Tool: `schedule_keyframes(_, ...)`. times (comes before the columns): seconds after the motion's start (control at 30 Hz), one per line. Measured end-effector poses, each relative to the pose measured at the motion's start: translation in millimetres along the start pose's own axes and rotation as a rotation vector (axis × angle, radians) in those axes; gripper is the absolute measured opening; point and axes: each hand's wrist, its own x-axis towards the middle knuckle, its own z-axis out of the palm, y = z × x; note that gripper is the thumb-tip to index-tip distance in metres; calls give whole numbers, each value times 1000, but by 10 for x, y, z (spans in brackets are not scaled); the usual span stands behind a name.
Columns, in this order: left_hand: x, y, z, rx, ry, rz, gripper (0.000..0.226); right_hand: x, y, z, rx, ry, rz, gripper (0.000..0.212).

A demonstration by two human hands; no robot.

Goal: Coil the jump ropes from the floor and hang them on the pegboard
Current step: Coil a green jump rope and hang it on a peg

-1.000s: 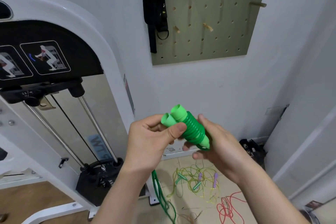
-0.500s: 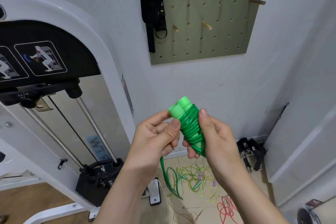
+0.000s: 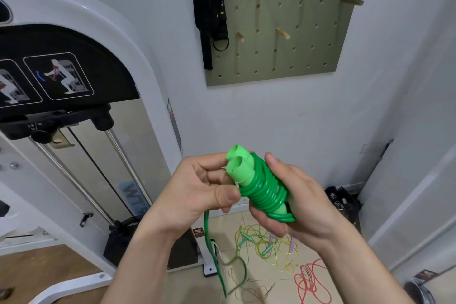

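Here the green jump rope (image 3: pixel 262 191) sits between both hands, below the pegboard (image 3: pixel 308 57), its cord wound round the paired handles (image 3: pixel 238 165). The right hand (image 3: pixel 303 205) curls round the bundle, likely to keep the turns from slipping, while the left hand (image 3: pixel 195 187), fingers curled, grips the loose tail (image 3: pixel 209 237) that hangs toward the floor (image 3: pixel 192 284), seemingly to feed the last wraps

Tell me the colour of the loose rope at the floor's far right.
The rope is red, clearest in the head view.
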Motion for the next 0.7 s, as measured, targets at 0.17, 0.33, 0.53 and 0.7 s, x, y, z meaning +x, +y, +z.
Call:
schedule_keyframes(0.17, -30, 53, 67, 95, 8, 44, 60, 13, 146, -20, 345, -279, 188, 39)
schedule_keyframes(0.33, 27, 71, 178, 108, 280, 88, 36, 3, 143, 45, 56, -19, 166, 59)
schedule_keyframes(0.53, 67, 40, 294, 160, 450, 63, 32, 9, 133, 32, -534, 213, -180, 53)
schedule_keyframes(0.7, 70, 31, 283, 267, 370, 14, 29, 20, 131, 27, -286, 277, -188, 52)
